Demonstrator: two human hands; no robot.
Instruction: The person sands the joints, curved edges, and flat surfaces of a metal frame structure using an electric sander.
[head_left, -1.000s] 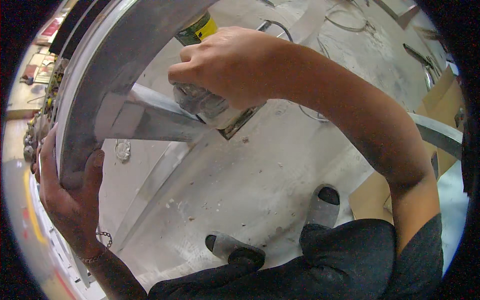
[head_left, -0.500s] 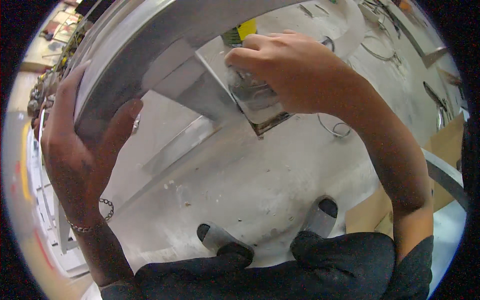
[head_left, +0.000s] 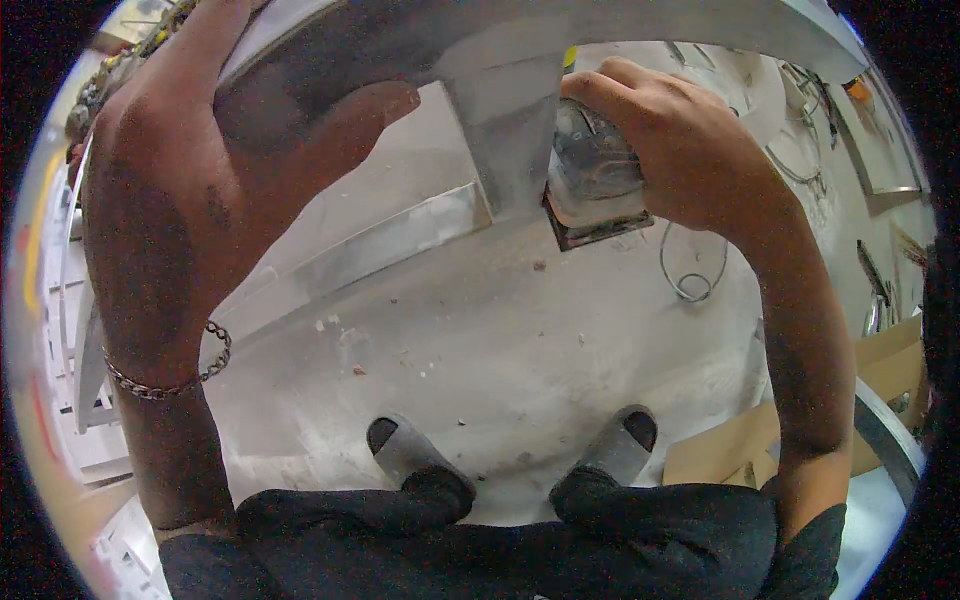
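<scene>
A long, smooth grey beam (head_left: 440,38) spans the top of the view, bowed by the lens. My left hand (head_left: 180,190) grips its left part, thumb below and fingers over the far side, their tips hidden. My right hand (head_left: 690,145) is closed over a power sander (head_left: 600,185) with a dark body and a flat rectangular pad. The sander is against a grey upright piece that meets the beam; whether the pad touches it I cannot tell. A bit of yellow shows beyond my right fingers.
Below lies a dusty, pale floor (head_left: 420,330) with small crumbs, my two feet in grey slides (head_left: 420,450) on it. A thin looped cable (head_left: 692,285) lies right of the sander. Brown cardboard (head_left: 725,445) and a curved grey bar (head_left: 888,440) are at lower right.
In the view, the beam now lies more level and the sander is farther right. My left hand appears higher and larger, still on the beam. My right hand keeps hold of the sander.
</scene>
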